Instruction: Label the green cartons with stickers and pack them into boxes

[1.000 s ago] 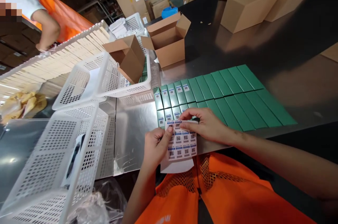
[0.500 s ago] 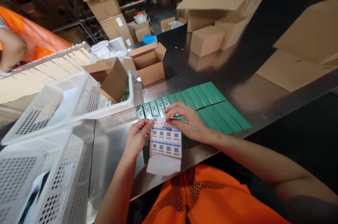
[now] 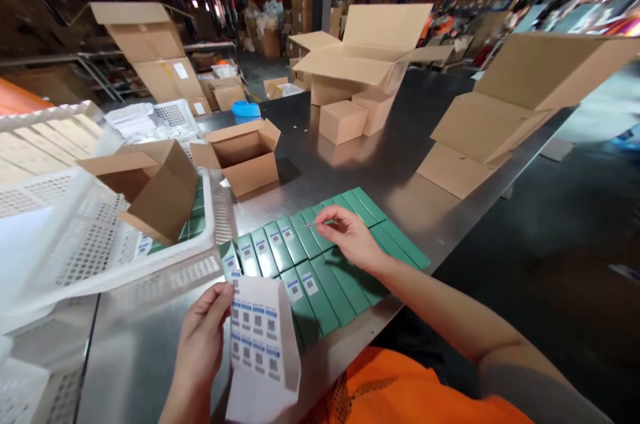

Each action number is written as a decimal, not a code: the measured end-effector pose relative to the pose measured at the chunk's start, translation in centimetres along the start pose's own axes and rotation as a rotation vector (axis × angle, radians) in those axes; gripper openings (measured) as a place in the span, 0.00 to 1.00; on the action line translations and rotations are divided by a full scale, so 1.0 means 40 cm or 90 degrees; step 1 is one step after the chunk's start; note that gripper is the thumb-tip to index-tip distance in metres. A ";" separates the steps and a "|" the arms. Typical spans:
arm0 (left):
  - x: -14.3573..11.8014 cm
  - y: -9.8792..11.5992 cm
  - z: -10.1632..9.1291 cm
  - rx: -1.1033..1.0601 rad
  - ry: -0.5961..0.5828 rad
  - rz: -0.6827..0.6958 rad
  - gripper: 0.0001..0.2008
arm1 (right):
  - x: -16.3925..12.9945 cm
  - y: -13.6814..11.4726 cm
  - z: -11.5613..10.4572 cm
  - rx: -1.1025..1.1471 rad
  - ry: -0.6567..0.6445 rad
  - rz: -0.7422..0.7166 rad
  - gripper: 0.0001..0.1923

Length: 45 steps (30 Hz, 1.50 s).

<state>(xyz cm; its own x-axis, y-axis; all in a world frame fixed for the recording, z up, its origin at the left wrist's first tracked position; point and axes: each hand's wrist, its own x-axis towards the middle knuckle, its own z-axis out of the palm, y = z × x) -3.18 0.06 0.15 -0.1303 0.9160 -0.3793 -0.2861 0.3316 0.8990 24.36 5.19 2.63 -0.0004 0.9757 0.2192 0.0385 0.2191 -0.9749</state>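
Pinched by its upper left edge, a white sheet of stickers [image 3: 257, 324] hangs from my left hand [image 3: 203, 331]. The stickers carry blue print and dark square codes. My right hand [image 3: 350, 234] has thumb and forefinger closed on a small thin sticker [image 3: 311, 225], seen nearly edge-on. It hovers over the green boxes [image 3: 320, 291], which lie side by side in two rows on the metal table. Several boxes at the left of the far row bear stickers, as do two in the near row. The sheet covers part of the near row's left end.
To the left stands a white perforated basket [image 3: 150, 264] holding green boxes and an open carton [image 3: 170, 191]. Another open carton [image 3: 250, 167] sits behind the rows. Larger cartons [image 3: 360, 64] and a blue round object [image 3: 245, 111] are farther back on the metal table [image 3: 370, 164].
My right hand has moved off the sheet to above the green boxes, with a sticker between its fingers. My left hand keeps the sheet. The camera view has turned right and up.
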 end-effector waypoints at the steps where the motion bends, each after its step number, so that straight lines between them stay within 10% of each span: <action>1: 0.000 -0.002 -0.003 0.007 -0.001 0.012 0.24 | 0.004 0.000 0.001 0.000 -0.001 0.004 0.19; 11: 0.020 0.001 -0.023 0.040 0.020 0.098 0.14 | 0.106 0.091 -0.023 -0.074 -0.084 0.168 0.18; 18: 0.004 0.006 0.001 0.084 -0.012 0.064 0.15 | 0.190 0.111 -0.012 -0.149 -0.157 0.336 0.53; 27: -0.008 -0.005 0.029 0.142 -0.067 0.027 0.17 | 0.246 0.104 0.006 -0.274 -0.196 0.398 0.45; 32: -0.018 -0.020 0.031 0.215 -0.070 0.074 0.17 | 0.222 0.071 0.023 -0.488 -0.197 0.176 0.27; 38: -0.026 -0.017 0.038 0.349 -0.026 0.201 0.16 | 0.055 -0.008 0.138 -0.207 -0.375 0.192 0.17; 45: -0.026 -0.017 0.035 0.344 -0.177 0.205 0.19 | 0.076 -0.028 0.116 -0.062 -0.218 0.181 0.18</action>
<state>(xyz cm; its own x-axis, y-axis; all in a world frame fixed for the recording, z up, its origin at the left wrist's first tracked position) -1.54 -0.82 0.25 0.1395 0.9877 -0.0702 0.2494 0.0336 0.9678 19.67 7.93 4.22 -0.3061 0.9470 -0.0975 0.1780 -0.0437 -0.9831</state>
